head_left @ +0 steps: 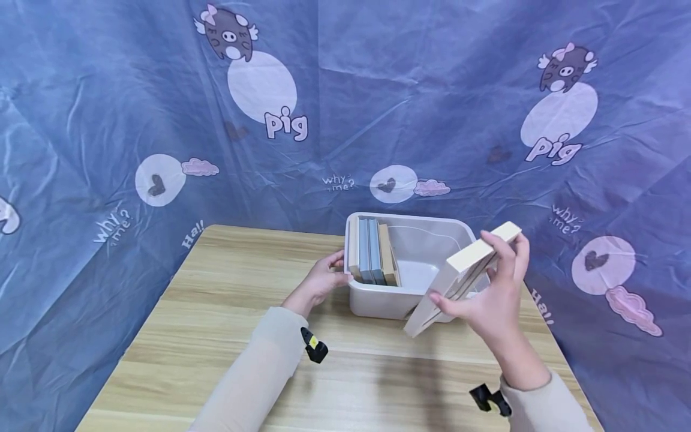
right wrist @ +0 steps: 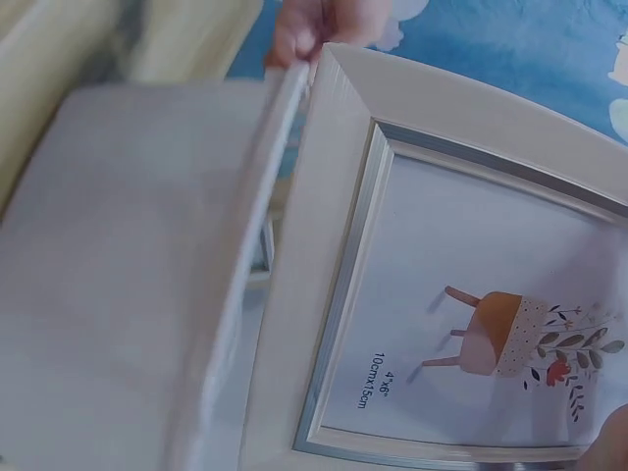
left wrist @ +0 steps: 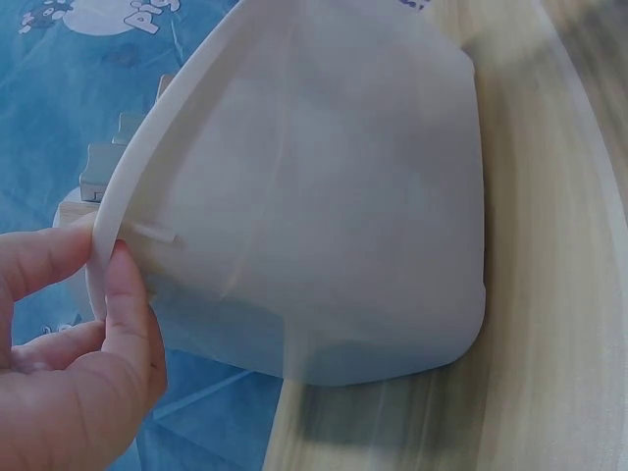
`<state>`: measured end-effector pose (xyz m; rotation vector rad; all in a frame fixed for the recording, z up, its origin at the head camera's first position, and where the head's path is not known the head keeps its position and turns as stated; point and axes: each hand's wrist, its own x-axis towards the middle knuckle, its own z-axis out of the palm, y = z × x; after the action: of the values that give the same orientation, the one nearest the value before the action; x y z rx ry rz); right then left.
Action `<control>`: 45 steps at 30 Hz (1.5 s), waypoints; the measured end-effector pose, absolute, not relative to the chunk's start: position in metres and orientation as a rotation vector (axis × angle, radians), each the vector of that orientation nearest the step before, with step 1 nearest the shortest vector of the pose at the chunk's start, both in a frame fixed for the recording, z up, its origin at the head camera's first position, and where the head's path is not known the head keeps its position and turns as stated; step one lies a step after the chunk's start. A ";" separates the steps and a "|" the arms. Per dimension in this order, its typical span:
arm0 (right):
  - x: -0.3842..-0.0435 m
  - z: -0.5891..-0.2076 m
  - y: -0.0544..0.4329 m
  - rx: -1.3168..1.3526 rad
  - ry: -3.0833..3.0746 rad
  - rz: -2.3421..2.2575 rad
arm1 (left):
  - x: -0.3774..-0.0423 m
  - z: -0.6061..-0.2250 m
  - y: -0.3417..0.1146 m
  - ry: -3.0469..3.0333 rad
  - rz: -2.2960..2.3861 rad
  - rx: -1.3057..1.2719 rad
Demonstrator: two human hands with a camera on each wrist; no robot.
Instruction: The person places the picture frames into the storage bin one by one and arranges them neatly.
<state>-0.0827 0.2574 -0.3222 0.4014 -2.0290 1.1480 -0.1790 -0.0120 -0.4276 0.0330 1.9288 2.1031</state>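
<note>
My right hand (head_left: 496, 303) grips a cream picture frame (head_left: 437, 294), tilted over the front right of a white plastic bin (head_left: 378, 301). In the right wrist view, the picture frame (right wrist: 294, 334) shows a grey inner border and a print of a chair and leaves, marked 4"x6". My left hand (head_left: 322, 279) pinches the bin's left rim, thumb on one side and fingers on the other. Inside the bin, at its left end, several slim frames stand on edge: a cream frame (head_left: 353, 246), blue frames (head_left: 371, 249) and a tan frame (head_left: 385, 255).
The bin stands at the back of a wooden table (head_left: 227, 288), close to a blue printed cloth (head_left: 345, 108) that hangs behind and at both sides. Bare bin floor (head_left: 418, 273) shows right of the standing frames.
</note>
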 end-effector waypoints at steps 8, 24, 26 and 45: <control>-0.113 -0.303 0.266 0.427 -2.055 0.982 | -0.180 -0.429 -0.011 1.938 2.097 0.028; -0.183 -0.305 0.274 0.637 -2.180 0.883 | -0.181 -0.429 -0.010 1.962 2.093 0.022; -0.190 -0.309 0.277 0.644 -2.232 0.884 | -0.182 -0.430 -0.010 1.961 2.094 0.028; -0.226 -0.379 0.292 0.924 -2.565 0.755 | -0.183 -0.432 -0.009 1.901 2.131 0.056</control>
<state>-0.2262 0.2919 -0.3786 0.9242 -2.5650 0.7554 -0.1832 -0.0095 -0.4317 0.0559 1.9012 2.1309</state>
